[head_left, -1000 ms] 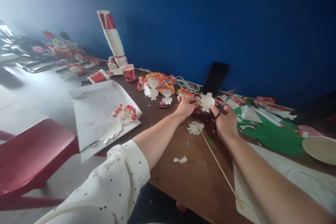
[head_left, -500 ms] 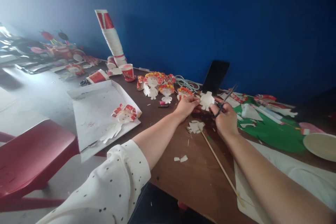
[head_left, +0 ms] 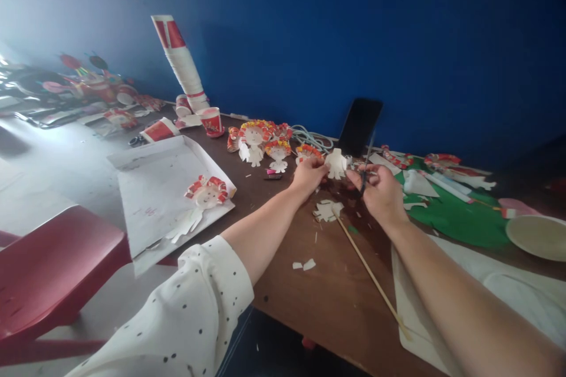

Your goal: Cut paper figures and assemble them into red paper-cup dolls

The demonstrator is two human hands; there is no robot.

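Note:
A small white paper cutout (head_left: 336,164), shaped like a doll's body, is pinched at its left edge by my left hand (head_left: 311,175). My right hand (head_left: 375,188) is wrapped round a pair of scissors (head_left: 369,156), blades pointing up and away; its fingertips are close to the cutout's right side, and I cannot tell whether they touch it. Below, more white cut paper (head_left: 327,210) lies on the brown table (head_left: 305,300), with the tip of a thin wooden stick (head_left: 371,274) on it. Paper dolls with red and yellow curls (head_left: 256,132) stand beyond my left hand.
A black phone (head_left: 360,123) leans against the blue wall. To the left are a white box lid (head_left: 154,182) holding a curly-haired paper figure, a tall stack of cups (head_left: 183,68) and a red chair (head_left: 66,277). Green paper (head_left: 455,218) and a round plate (head_left: 537,237) are at right.
The cutout has turned a little and moved slightly left with my left hand. In my right hand the scissors have swung from slanting right to nearly upright. The whole view has shifted slightly.

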